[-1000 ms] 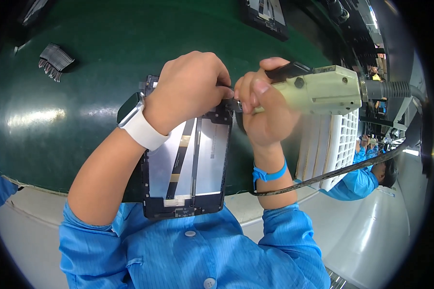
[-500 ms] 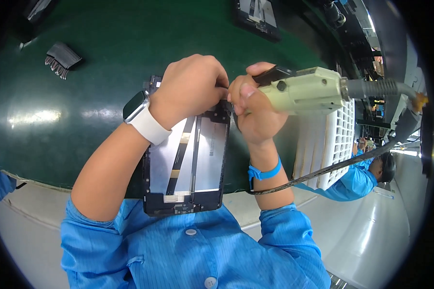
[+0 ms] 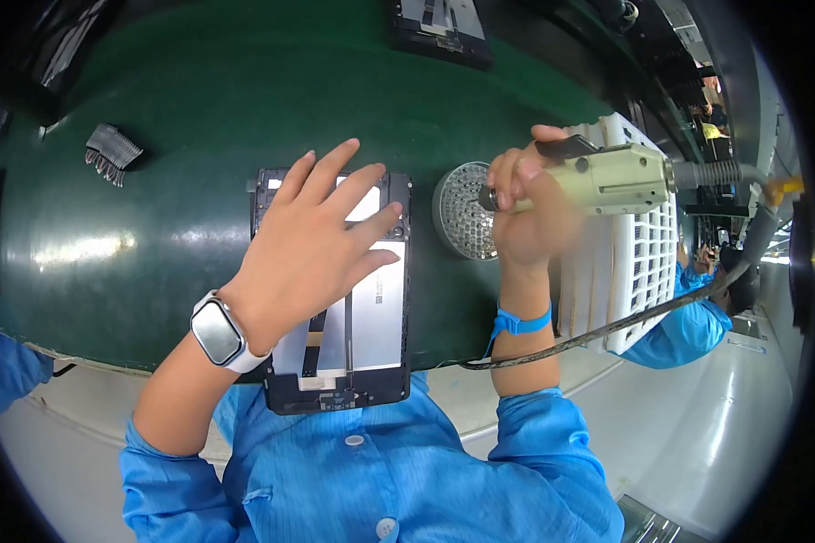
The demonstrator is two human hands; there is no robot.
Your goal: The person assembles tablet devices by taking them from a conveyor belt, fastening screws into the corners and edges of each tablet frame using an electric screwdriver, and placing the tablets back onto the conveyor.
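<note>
An opened black tablet [image 3: 380, 317], its silver inner plate and dark flat cables showing, lies on the green mat at the bench's near edge. Across its upper half my left hand [image 3: 312, 240] rests with fingers spread, holding nothing and covering part of the plate. My right hand [image 3: 527, 217], slightly blurred, is wrapped round the front of a pale green electric screwdriver [image 3: 620, 178]. The tool points left, its tip above a round dish [image 3: 460, 213] full of small holes. Whether a screw sits on the tip I cannot tell.
White lattice trays [image 3: 652, 262] stand stacked on the right, and the tool's cable [image 3: 598, 330] sags past my forearm. Another opened tablet [image 3: 439, 36] lies at the back. Far left is a bundle of dark strips [image 3: 113, 149]. Another person's blue sleeve [image 3: 679, 330] shows beyond the trays.
My hands, close together at the tablet's top right corner before, have parted. The left has opened flat over the tablet; the right has moved right with the screwdriver, and the round dish now shows.
</note>
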